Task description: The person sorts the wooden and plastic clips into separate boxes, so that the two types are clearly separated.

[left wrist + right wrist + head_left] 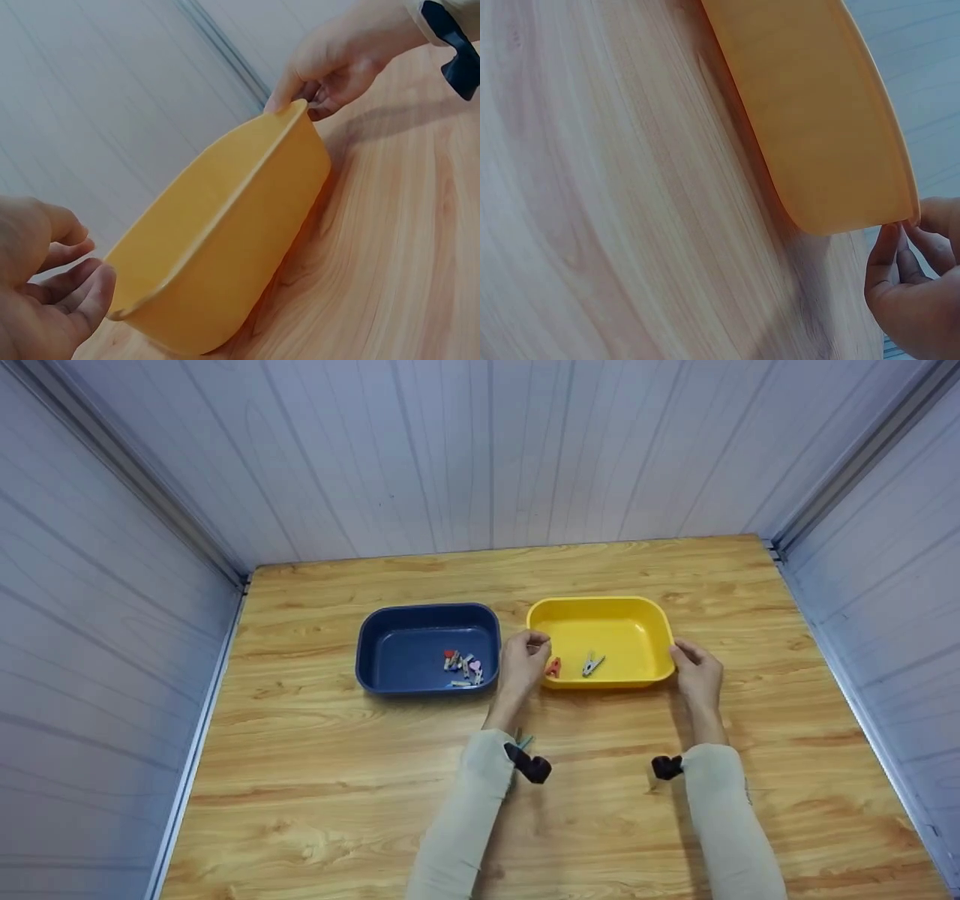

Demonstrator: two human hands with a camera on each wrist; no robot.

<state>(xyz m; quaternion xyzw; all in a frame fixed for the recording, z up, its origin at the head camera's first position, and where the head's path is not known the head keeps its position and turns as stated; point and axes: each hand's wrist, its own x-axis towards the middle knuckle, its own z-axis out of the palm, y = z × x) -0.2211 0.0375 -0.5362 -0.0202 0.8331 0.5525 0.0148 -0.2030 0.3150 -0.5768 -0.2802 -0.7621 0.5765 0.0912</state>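
A yellow bin [600, 630] stands on the wooden table. At its right end my right hand [699, 671] pinches the rim between thumb and fingers, seen close up in the right wrist view. Beside the left end is my left hand [523, 660]; its fingers are loosely bent, with gaps between them, and one fingertip appears to touch the rim. Inside lie a red clothespin [553, 667], close to the left hand, and a grey clothespin [592, 664].
Left of my left hand stands a dark blue bin [386, 679] holding several small wooden clothespins [465, 664], some with hearts. A teal item [525, 742], partly hidden, lies beside my left sleeve. Panelled walls [480, 450] bound the table on the far side, left and right.
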